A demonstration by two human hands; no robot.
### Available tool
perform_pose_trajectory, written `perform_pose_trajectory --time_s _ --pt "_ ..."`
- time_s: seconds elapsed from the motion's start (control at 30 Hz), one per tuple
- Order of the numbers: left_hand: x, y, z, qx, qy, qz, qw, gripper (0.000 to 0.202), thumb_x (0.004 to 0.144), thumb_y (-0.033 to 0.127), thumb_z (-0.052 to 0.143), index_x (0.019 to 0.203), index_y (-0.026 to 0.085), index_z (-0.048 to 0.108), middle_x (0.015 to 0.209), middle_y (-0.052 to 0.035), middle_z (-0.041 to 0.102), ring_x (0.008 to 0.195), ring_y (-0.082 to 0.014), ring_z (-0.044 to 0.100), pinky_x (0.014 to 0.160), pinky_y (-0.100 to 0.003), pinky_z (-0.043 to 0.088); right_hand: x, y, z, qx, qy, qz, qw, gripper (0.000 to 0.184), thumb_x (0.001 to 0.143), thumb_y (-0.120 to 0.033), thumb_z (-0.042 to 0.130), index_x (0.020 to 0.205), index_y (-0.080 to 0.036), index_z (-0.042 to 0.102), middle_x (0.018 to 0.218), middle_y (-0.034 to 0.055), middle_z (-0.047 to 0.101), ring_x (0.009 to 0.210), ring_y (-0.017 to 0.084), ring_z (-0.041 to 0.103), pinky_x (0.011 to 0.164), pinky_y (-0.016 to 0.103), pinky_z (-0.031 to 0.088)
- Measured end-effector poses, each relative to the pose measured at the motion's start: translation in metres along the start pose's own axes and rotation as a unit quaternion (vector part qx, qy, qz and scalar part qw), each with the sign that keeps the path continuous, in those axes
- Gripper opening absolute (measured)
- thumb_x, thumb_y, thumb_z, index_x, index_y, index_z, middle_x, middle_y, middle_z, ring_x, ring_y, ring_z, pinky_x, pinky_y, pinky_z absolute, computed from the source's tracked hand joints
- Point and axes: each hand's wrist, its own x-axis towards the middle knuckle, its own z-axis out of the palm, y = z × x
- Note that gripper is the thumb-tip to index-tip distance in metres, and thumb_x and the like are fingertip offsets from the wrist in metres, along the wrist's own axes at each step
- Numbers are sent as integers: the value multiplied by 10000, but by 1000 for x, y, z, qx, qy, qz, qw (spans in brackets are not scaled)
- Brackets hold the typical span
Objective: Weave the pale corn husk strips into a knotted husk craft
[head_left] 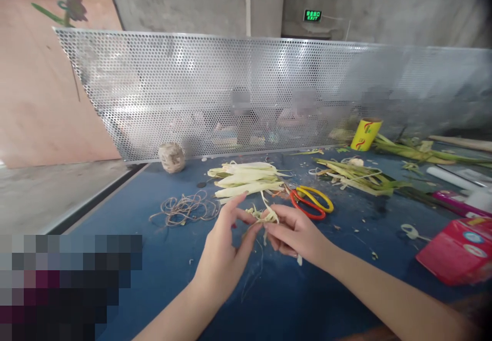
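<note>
In the head view, my left hand (230,236) pinches pale corn husk strips (271,215) between thumb and fingers. My right hand (294,231) is closed on the same small bunch, with its fingertips close to those of the left. Loose ends of the strips stick up and hang below the fingers. Just beyond the hands lies a pile of pale green corn husks (246,177). Scissors (313,205) with one red and one yellow handle rest to the right of that pile. A loose tangle of thin twine (186,210) lies left of my left hand.
A perforated metal screen (184,84) borders the blue table (161,289) at the back. A round beige lump (171,157), a yellow roll (366,135) and more green husks (349,174) stand or lie far off. A red package (453,254) sits at right.
</note>
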Motion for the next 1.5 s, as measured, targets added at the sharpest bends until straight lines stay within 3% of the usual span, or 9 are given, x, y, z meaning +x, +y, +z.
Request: perform_pose_trajectory --time_s 0.17,0.3,0.43,0.57,0.83,1.0,1.17,1.37,1.5 --pt "-3 0 7 -61 -11 -20 998 439 795 156 500 1188 258 333 731 39 578 673 -107 542 692 -250 429 -1 3 0 -84 50 -37 995 188 808 -336 535 732 -171 488 493 -67 457 335 18 319 326 154 241" --pt "2 2 7 -149 -28 -91 984 450 781 172 522 1180 232 324 695 37 568 656 -117 552 652 -264 433 0 3 -4 -122 81 -53 988 193 808 -309 529 678 -175 479 488 -64 441 364 34 362 350 164 270" --pt "14 5 -1 -267 -43 -183 945 501 718 200 606 1148 189 348 642 48 561 621 -111 553 615 -247 435 2 -2 -9 -100 92 -54 989 218 798 -311 539 641 -180 466 460 -78 410 337 24 318 325 163 228" --pt "20 6 -8 -309 -56 -210 926 507 671 193 653 1111 171 401 612 54 556 593 -93 535 600 -226 428 2 -9 -13 -54 121 -51 990 199 780 -308 551 644 -186 472 426 -94 377 298 16 265 295 160 182" --pt "16 5 0 -307 -50 -211 926 576 678 262 654 1187 173 399 769 -14 613 743 -142 579 669 -270 454 0 -5 -7 -94 30 21 995 203 790 -322 550 666 -173 489 429 -89 405 312 19 310 303 147 218" --pt "16 0 5 -359 -28 -220 907 657 637 206 689 1212 166 374 670 17 624 656 -132 600 678 -290 484 -2 -4 -4 -77 -21 21 997 247 816 -359 514 672 -159 497 462 -67 444 347 22 325 336 151 234" --pt "15 5 5 -401 -32 -233 885 745 630 175 689 1273 147 315 721 0 650 784 -145 612 754 -291 480 -3 -3 -6 -61 -31 35 997 277 815 -393 514 690 -146 530 442 -78 388 364 25 321 353 151 223" --pt "15 9 2 -377 -13 -239 895 610 644 170 685 1187 168 406 626 49 616 616 -94 595 659 -227 474 -2 2 -6 -19 -45 60 997 221 802 -332 533 696 -139 551 438 -79 380 351 23 295 350 163 199" --pt "19 8 -2 -362 38 -216 906 546 645 161 685 1125 182 424 634 45 622 709 -125 633 693 -237 482 -3 0 -5 5 -59 64 996 243 809 -327 522 762 -113 628 455 -65 382 359 26 295 355 178 187"
